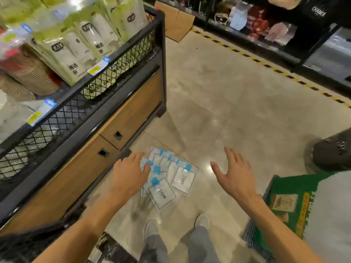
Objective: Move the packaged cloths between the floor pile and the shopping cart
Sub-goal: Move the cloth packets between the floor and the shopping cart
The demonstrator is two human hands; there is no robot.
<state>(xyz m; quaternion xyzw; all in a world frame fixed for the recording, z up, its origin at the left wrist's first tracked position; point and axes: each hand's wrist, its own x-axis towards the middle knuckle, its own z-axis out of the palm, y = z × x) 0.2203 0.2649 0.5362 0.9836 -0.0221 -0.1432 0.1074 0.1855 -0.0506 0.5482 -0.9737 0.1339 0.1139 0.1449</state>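
Several packaged cloths [167, 179], clear packets with white cloth and blue tabs, lie fanned out in a pile on the floor in front of my feet. My left hand [131, 173] hovers over the pile's left edge, fingers spread and relaxed, holding nothing. My right hand [234, 173] is stretched out to the right of the pile, open and apart from it. At the right edge a green mesh shopping cart [266, 221] is partly covered by a white bundle [330, 215].
A black-framed display stand [117, 114] with wooden drawers and bagged cups fills the left. Dark shelves [266, 29] stand behind a yellow-black floor stripe at the far right. A dark shoe [334, 150] of another person is at the right. Cardboard [176, 21] lies on the floor beyond.
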